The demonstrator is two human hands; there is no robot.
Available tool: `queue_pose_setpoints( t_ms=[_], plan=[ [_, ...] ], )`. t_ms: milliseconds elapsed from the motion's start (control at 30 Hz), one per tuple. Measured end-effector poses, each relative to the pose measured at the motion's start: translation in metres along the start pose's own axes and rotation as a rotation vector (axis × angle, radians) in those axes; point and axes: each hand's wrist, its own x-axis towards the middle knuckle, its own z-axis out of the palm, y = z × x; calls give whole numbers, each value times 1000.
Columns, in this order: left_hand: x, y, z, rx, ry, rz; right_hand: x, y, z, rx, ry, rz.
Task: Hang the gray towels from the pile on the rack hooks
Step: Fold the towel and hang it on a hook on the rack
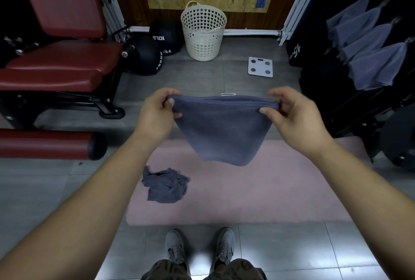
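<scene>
A gray towel (222, 131) hangs spread in the air in front of me, above a pink mat (258, 194). My left hand (155, 113) pinches its top left corner and my right hand (296, 117) pinches its top right corner. A small white loop shows at the middle of the towel's top edge. One crumpled gray towel (165, 185) lies on the mat's left edge, below my left arm. At the far right, several gray towels (372, 55) hang on a dark rack (336, 99).
A white perforated laundry basket (203, 32) stands by the back wall. A white bathroom scale (260, 66) lies on the floor to its right. Red padded gym benches (60, 61) fill the left side, with black medicine balls (150, 55) beside them. My shoes (199, 248) are at the bottom.
</scene>
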Motion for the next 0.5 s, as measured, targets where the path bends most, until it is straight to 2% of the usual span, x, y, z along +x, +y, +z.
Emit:
queue_pose_setpoints(
  t_ms=[167, 267, 367, 500],
  plan=[
    [-15, 2, -2, 367, -241, 127, 2, -5, -7, 73, -44, 119],
    [-21, 1, 2, 583, -387, 183, -3, -5, -8, -92, -127, 142],
    [-21, -1, 11, 768, -384, 217, -11, -6, 0, -180, -171, 162],
    [-20, -9, 15, 839, -392, 253, -16, -6, 13, -26, -121, 204]
  ],
)
